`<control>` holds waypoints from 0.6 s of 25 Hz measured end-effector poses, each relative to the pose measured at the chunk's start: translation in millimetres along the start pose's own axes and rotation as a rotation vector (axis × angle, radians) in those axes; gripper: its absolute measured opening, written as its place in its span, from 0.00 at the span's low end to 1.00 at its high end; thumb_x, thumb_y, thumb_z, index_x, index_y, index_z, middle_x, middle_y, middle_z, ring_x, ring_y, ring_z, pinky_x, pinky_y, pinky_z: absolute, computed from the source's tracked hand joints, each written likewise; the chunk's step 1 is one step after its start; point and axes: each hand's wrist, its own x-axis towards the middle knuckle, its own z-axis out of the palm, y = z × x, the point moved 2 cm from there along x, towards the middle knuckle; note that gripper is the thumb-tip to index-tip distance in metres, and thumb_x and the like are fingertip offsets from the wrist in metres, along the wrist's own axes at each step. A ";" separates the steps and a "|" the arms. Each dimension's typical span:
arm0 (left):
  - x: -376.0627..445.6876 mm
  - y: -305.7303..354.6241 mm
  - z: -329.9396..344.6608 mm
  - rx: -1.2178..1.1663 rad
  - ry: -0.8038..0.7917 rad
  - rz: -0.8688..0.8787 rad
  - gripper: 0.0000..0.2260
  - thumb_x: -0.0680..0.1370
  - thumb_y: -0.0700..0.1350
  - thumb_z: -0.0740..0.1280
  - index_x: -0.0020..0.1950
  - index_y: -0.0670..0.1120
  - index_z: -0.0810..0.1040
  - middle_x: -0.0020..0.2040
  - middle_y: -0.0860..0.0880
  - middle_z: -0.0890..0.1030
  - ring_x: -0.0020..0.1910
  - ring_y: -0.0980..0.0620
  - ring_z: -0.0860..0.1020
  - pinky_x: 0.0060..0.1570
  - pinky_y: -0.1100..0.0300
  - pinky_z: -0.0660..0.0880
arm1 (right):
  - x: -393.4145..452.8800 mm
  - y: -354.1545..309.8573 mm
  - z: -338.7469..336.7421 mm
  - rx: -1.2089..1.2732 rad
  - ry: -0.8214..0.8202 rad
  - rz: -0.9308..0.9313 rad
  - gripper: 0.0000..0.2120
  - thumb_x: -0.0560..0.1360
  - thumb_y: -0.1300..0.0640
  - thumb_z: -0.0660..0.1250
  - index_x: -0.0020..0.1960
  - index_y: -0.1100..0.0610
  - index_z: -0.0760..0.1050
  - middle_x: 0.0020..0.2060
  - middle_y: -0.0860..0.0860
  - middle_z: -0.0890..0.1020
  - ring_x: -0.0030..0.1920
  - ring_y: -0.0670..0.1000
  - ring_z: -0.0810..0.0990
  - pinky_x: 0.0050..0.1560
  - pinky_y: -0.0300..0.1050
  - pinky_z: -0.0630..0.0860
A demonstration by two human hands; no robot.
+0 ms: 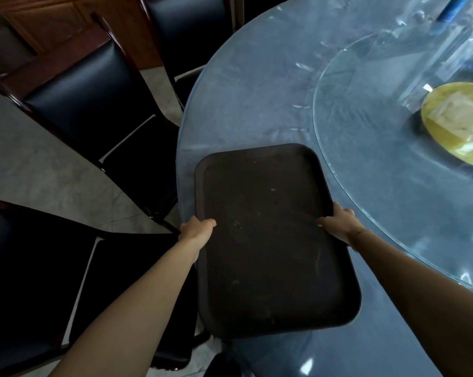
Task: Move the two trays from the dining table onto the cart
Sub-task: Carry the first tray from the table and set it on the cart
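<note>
Dark brown rectangular plastic tray (270, 240) hangs over the near edge of the round blue bench (257, 104), left hand (195, 229) and right hand (338, 223) grasping its long sides. Beyond, black chairs (93, 104) crowd the exit and could snag it.

Dark padded chairs (93, 85) on perhaps marble floor (39, 170), dim.

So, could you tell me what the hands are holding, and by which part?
Dark tray, gripped at its two long side rims: left hand on one, right hand on the other.
</note>
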 end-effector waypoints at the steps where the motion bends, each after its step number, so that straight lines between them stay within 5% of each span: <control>1: 0.4 1.3 -0.4 -0.035 -0.032 -0.042 0.29 0.77 0.52 0.65 0.76 0.47 0.62 0.75 0.43 0.63 0.68 0.40 0.68 0.67 0.42 0.67 | 0.2 0.3 -0.6 0.017 -0.006 0.011 0.35 0.75 0.54 0.68 0.76 0.58 0.56 0.70 0.62 0.60 0.63 0.66 0.70 0.62 0.58 0.73; 6: -4.4 6.7 -6.1 -0.171 -0.135 -0.145 0.38 0.68 0.67 0.64 0.75 0.50 0.65 0.74 0.45 0.67 0.68 0.40 0.69 0.67 0.39 0.66 | -3.1 -4.7 -3.5 0.041 -0.009 0.029 0.32 0.74 0.51 0.67 0.74 0.56 0.59 0.69 0.60 0.61 0.63 0.67 0.70 0.62 0.62 0.73; 12: -17.7 13.6 -23.7 -0.183 -0.160 -0.133 0.46 0.65 0.80 0.53 0.76 0.54 0.63 0.74 0.44 0.67 0.70 0.38 0.67 0.67 0.34 0.64 | -29.8 -16.3 -23.6 0.228 0.030 0.001 0.38 0.73 0.30 0.59 0.74 0.53 0.61 0.71 0.57 0.66 0.65 0.62 0.71 0.62 0.63 0.72; 15: -29.8 23.9 -43.7 -0.186 -0.186 -0.077 0.48 0.64 0.82 0.49 0.74 0.53 0.67 0.70 0.43 0.73 0.67 0.38 0.70 0.66 0.34 0.64 | -55.0 -25.4 -35.6 0.368 -0.019 0.031 0.41 0.69 0.23 0.50 0.72 0.50 0.64 0.66 0.53 0.70 0.62 0.59 0.72 0.54 0.62 0.73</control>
